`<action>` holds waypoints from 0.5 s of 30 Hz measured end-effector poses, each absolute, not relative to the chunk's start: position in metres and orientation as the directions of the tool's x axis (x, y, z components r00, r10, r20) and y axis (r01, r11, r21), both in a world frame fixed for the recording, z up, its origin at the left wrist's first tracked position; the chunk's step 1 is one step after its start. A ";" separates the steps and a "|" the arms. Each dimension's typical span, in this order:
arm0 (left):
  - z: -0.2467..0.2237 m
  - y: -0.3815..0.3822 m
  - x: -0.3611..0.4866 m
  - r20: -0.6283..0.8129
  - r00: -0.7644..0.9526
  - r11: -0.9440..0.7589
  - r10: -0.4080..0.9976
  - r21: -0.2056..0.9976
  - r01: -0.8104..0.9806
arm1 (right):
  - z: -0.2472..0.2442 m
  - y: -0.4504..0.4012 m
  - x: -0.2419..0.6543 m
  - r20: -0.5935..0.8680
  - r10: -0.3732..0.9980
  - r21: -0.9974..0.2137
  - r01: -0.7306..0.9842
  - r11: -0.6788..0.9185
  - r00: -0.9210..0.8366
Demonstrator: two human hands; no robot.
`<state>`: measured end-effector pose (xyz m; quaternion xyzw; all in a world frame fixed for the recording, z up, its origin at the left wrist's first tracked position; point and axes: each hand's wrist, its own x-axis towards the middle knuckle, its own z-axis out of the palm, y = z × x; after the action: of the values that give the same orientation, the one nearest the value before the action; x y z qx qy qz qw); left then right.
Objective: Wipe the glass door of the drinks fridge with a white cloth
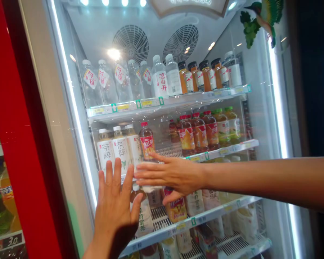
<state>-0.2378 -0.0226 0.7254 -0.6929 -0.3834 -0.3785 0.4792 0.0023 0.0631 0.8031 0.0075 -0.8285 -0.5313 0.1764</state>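
My left hand (115, 205) is raised at the lower centre-left, palm toward the glass front of a drinks fridge, fingers spread, nothing in it. From the right edge my right hand (172, 174) stretches across with its fingers extended leftward and thumb apart, also holding nothing. Its fingertips are close to the left fingers; whether either hand touches the glass cannot be made out. Behind the fingers are white-labelled tea bottles (120, 145) and a red-capped bottle (147, 140) on the middle shelf.
Clear water bottles (122, 82) and black-capped amber bottles (205, 76) line the top shelf (178, 101). More red-capped bottles (199, 133) stand at the middle right. Lower shelves hold further drinks. A red cabinet frame (18, 126) stands at the left; a bird ornament (267, 18) is upper right.
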 end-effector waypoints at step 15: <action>0.748 0.024 -0.138 0.868 0.493 -0.372 0.055 -0.440 0.817 | 0.792 0.100 0.158 0.640 -0.034 0.714 0.577 0.396 -0.768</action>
<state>-0.1384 0.0237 0.7477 -0.7236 -0.3014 -0.4032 0.4722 0.1577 0.0996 0.7919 -0.1736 -0.7825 -0.5212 0.2930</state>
